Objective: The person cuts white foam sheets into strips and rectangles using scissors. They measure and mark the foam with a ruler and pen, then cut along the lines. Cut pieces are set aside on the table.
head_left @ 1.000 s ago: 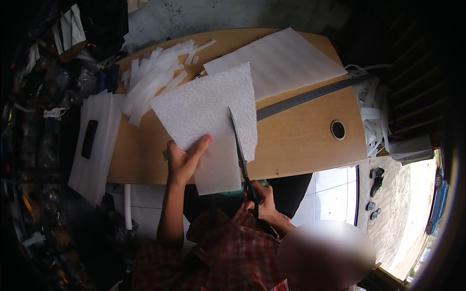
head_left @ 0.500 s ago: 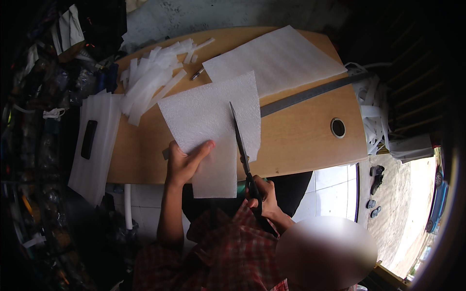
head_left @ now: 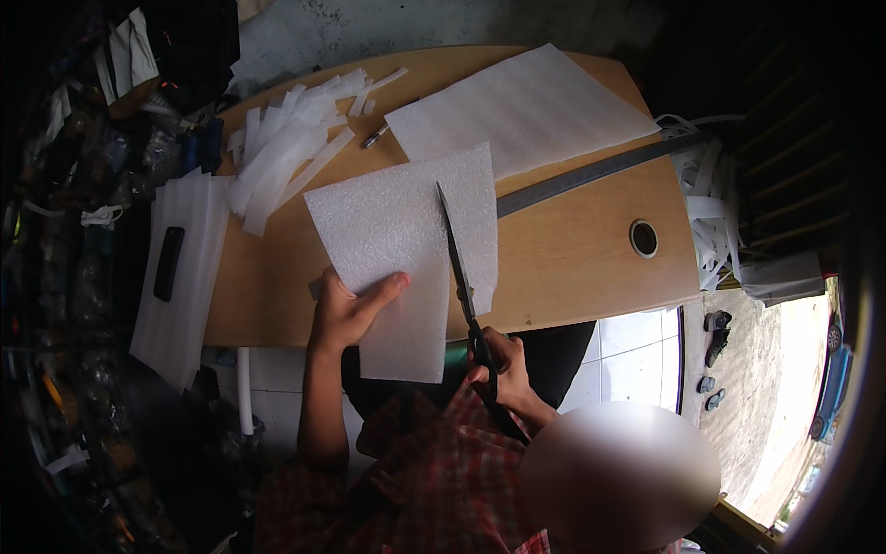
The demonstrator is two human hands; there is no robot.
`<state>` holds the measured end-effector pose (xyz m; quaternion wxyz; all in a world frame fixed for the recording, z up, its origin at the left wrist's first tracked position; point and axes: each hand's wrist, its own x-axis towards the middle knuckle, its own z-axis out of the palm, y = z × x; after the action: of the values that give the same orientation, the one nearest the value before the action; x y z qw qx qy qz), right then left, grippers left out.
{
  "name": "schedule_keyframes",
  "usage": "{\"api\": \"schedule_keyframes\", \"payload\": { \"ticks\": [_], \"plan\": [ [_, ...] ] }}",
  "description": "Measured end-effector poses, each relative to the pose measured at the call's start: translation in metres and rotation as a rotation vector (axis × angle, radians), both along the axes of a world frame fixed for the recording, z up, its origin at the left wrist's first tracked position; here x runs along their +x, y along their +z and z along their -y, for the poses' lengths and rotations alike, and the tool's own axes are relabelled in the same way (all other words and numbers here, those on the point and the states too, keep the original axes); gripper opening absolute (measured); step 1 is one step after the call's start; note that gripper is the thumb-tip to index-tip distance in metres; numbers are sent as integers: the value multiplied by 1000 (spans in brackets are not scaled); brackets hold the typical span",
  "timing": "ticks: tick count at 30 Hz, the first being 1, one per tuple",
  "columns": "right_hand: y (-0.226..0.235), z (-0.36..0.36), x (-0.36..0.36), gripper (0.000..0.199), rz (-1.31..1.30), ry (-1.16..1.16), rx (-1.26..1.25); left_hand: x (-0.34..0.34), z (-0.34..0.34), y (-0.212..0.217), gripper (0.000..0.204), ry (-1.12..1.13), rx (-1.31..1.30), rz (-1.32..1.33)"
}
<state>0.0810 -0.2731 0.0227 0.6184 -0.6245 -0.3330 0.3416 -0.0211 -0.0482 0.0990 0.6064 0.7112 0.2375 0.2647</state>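
My left hand [head_left: 355,309] grips a white foam sheet [head_left: 383,222] by its left edge, thumb on top and the other fingers underneath. A slit runs up into the sheet from its near edge, parting it into two flaps. In my right hand [head_left: 501,369] is a pair of black scissors [head_left: 460,272], fingers through the handles. Its long blade lies over the sheet, along the slit, pointing away from me; the other blade is mostly hidden beneath the foam.
A larger foam sheet [head_left: 526,111] and a long grey ruler [head_left: 591,178] lie on the wooden table [head_left: 572,268]. Cut foam strips [head_left: 286,148] are heaped at the far left, near a pen [head_left: 376,136]. A black phone [head_left: 169,264] rests on stacked foam [head_left: 198,277].
The near end of the foam's left flap has shifted slightly left, and the gap beside the right flap looks wider. The scissors have barely moved.
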Motion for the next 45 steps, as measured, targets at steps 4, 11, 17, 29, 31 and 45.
{"api": "schedule_keyframes", "payload": {
  "ticks": [4, 11, 17, 29, 31, 45],
  "plan": [
    [-4, -3, 0, 69, -65, -9, 63, -2, -1, 3, 36, -9, -36, -25],
    [0, -8, 4, 76, -100, -12, -17, -3, -5, 1, 38, -47, -10, -66],
    [5, -20, 14, 75, -68, -33, 87, 1, -4, 5, 36, -84, -34, -90],
    [13, -19, 23, 86, -205, 33, -11, 11, -22, -2, 33, 286, -1, -37],
    [10, -11, 15, 92, -166, 78, 2, 22, -32, 0, 32, 386, 39, 1],
    [28, 14, 5, 97, 199, 276, -196, 47, -35, 17, 31, 366, 207, 72]
  ]
}}
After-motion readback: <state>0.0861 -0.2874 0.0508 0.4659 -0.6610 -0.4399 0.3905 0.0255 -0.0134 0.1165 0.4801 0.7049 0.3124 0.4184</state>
